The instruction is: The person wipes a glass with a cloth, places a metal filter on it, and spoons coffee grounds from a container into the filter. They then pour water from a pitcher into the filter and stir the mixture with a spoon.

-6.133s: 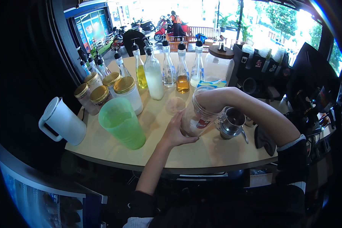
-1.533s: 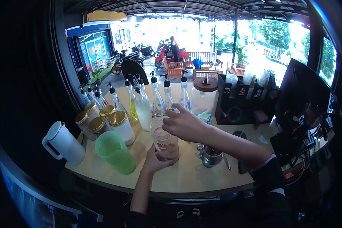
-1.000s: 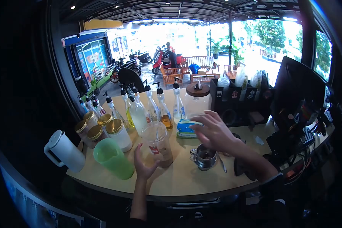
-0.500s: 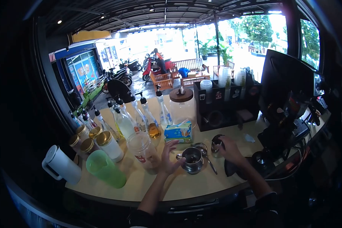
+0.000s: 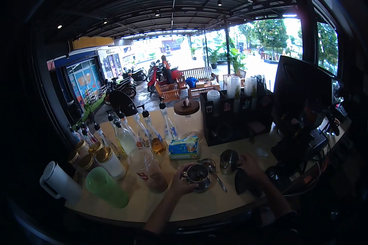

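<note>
A shiny metal cup (image 5: 198, 178) with a side handle stands on the counter in front of me. My left hand (image 5: 180, 182) is closed around its left side, at the handle. Just behind the cup rests a round metal strainer (image 5: 208, 164), and a spoon (image 5: 221, 183) lies to the right. A metal pitcher (image 5: 229, 162) stands farther right. My right hand (image 5: 251, 167) is at the pitcher's right side, fingers curled at its handle; shadow hides part of that grip. A tall clear plastic cup (image 5: 149, 173) with brownish contents is left of my left hand.
A green jug (image 5: 106, 188), a white pitcher (image 5: 61, 183) and gold-lidded jars (image 5: 110, 162) stand at left. Several pump bottles (image 5: 155, 139) line the back beside a tissue pack (image 5: 184, 148) and a wooden-lidded jar (image 5: 188, 118). A black cup organizer (image 5: 233, 122) and monitor (image 5: 302, 90) stand right.
My left hand has closed from a spread pose onto the metal cup. My right hand has shifted from over the pitcher to its right side. The view has turned slightly.
</note>
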`<act>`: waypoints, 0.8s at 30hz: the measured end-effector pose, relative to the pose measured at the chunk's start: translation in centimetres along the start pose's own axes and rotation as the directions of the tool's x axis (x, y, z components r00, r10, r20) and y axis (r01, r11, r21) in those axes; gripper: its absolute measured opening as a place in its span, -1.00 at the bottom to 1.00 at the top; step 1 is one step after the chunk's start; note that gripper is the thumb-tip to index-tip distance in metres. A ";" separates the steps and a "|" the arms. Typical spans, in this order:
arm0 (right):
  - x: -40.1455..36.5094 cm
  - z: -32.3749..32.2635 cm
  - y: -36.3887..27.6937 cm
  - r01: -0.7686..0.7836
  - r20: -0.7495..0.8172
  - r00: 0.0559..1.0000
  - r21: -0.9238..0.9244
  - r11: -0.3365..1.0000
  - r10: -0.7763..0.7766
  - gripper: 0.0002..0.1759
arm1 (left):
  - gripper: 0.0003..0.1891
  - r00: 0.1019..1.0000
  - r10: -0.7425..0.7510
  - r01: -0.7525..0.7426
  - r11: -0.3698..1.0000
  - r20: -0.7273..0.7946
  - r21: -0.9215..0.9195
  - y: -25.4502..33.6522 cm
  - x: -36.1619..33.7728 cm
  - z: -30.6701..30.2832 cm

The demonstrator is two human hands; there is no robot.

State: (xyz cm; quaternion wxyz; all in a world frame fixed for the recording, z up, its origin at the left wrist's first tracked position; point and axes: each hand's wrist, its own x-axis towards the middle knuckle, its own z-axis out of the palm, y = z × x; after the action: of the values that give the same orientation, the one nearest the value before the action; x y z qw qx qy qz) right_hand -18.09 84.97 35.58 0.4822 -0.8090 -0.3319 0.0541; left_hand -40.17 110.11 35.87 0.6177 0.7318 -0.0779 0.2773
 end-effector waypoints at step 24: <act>1.0 -2.0 -9.3 0.249 0.017 0.952 0.535 0.808 -0.304 -0.84 | -0.09 0.993 -0.111 0.108 0.991 0.030 0.082 -0.3 -0.4 -0.4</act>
State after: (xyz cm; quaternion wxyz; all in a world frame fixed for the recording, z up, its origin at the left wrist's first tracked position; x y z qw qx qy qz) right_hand -21.01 86.92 44.45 0.6704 -0.5848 -0.4425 0.1131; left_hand -40.48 110.43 35.44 0.6007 0.7638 -0.0371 0.2332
